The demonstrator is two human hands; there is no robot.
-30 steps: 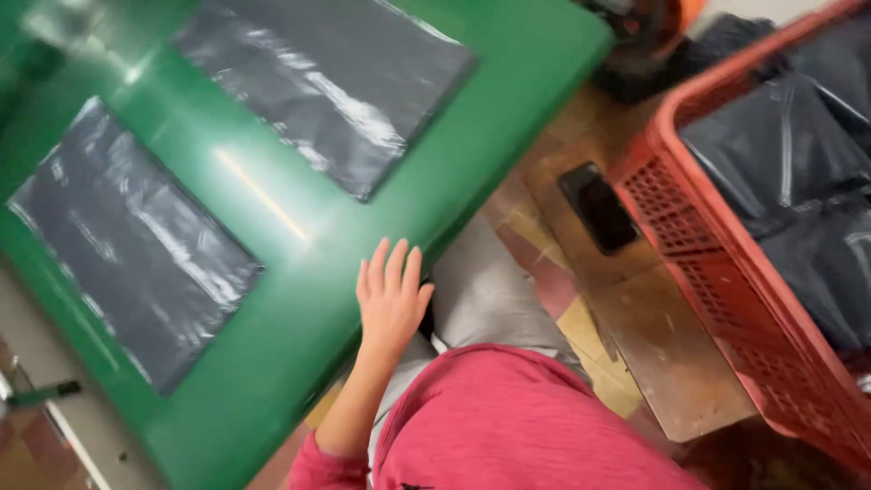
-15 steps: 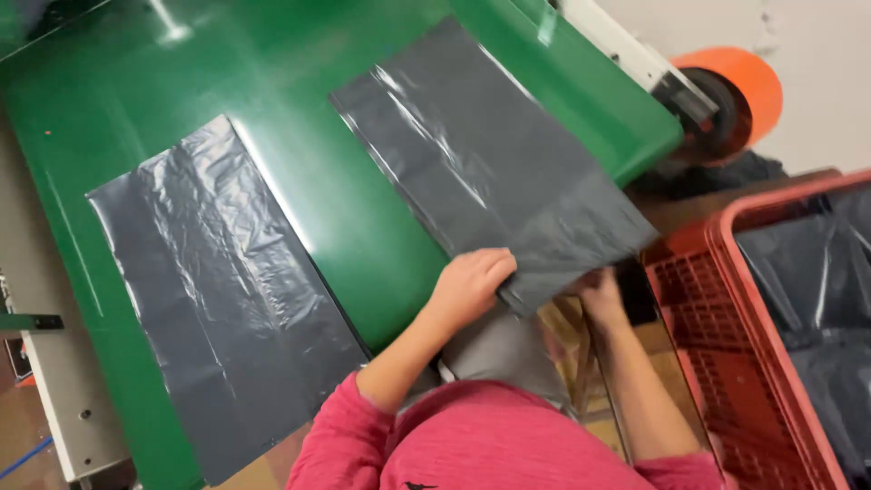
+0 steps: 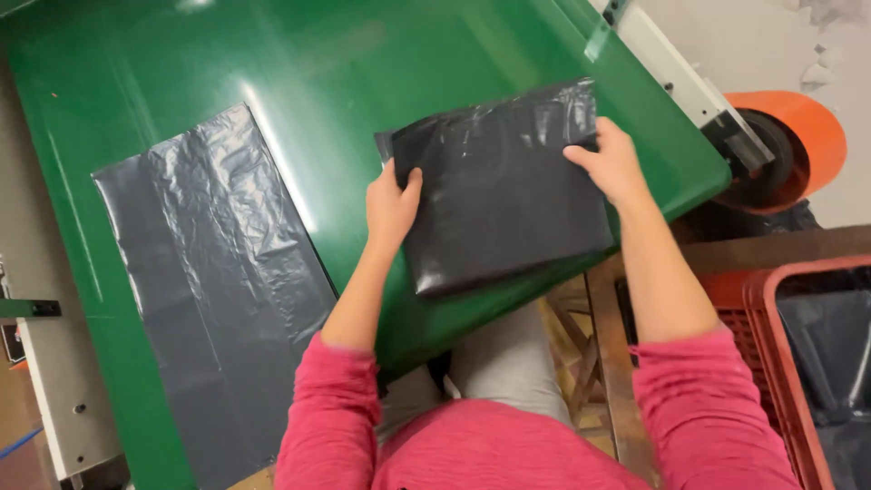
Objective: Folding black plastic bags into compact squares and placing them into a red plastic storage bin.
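A dark grey plastic bag [image 3: 504, 195], folded over into a squarish pad, lies on the green conveyor belt [image 3: 299, 82] near its front edge. My left hand [image 3: 390, 207] grips the bag's left edge, thumb on top. My right hand [image 3: 612, 161] presses on its upper right corner with fingers curled over the edge. A second dark grey bag [image 3: 213, 281] lies flat and unfolded on the belt to the left, apart from both hands.
An orange roller wheel [image 3: 798, 145] sits past the belt's right end. A red plastic crate [image 3: 771, 363] holding dark bags stands at the lower right. A wooden stool frame [image 3: 603, 363] is below the belt edge. A grey machine frame [image 3: 50, 399] runs along the left.
The right-hand bag went from lying flat to being folded in half. My left hand moved onto its left edge and my right hand came up onto its upper right corner.
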